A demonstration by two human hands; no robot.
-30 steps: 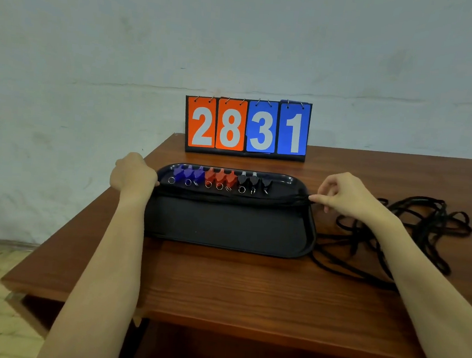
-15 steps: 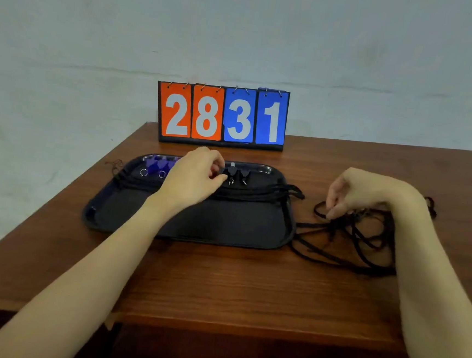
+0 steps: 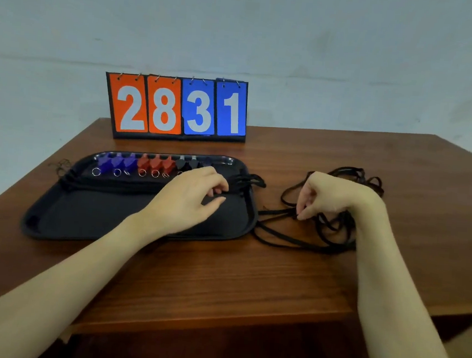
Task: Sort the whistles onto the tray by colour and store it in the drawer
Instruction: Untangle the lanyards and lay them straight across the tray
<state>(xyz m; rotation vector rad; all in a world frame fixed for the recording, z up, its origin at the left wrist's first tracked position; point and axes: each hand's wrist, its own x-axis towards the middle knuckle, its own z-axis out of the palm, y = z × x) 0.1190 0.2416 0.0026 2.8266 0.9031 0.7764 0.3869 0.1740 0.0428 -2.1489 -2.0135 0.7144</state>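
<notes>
Three colour groups of whistles stand in a row along the far edge of the tray (image 3: 63,218): blue whistles (image 3: 116,162) at the left, red whistles (image 3: 154,163) in the middle, black whistles (image 3: 186,164) at the right, with metal rings showing in front of the blue and red ones. Sorting by colour appears largely done; no loose whistle is visible on the table (image 3: 220,277). What remains, in my judgement, is the cords and the stowing. A bundle of black cords (image 3: 109,183) lies across the tray just in front of the whistles, its ends overhanging both short rims. The left hand (image 3: 190,200) rests over the right part of the tray, fingers curled and pinching the bundle near the right rim. The right hand (image 3: 324,195) is off the tray, fingers curled down, pinching a strand of the loose tangle (image 3: 295,241) of cord lying on the table just right of the tray. The drawer is not in view, so the tray is not yet stored. The table is dark reddish-brown wood with a visible front edge. A flip scoreboard (image 3: 175,106) reading 28 on orange and 31 on blue stands behind the tray. The wall (image 3: 270,39) behind is plain pale grey, somewhat mottled.
</notes>
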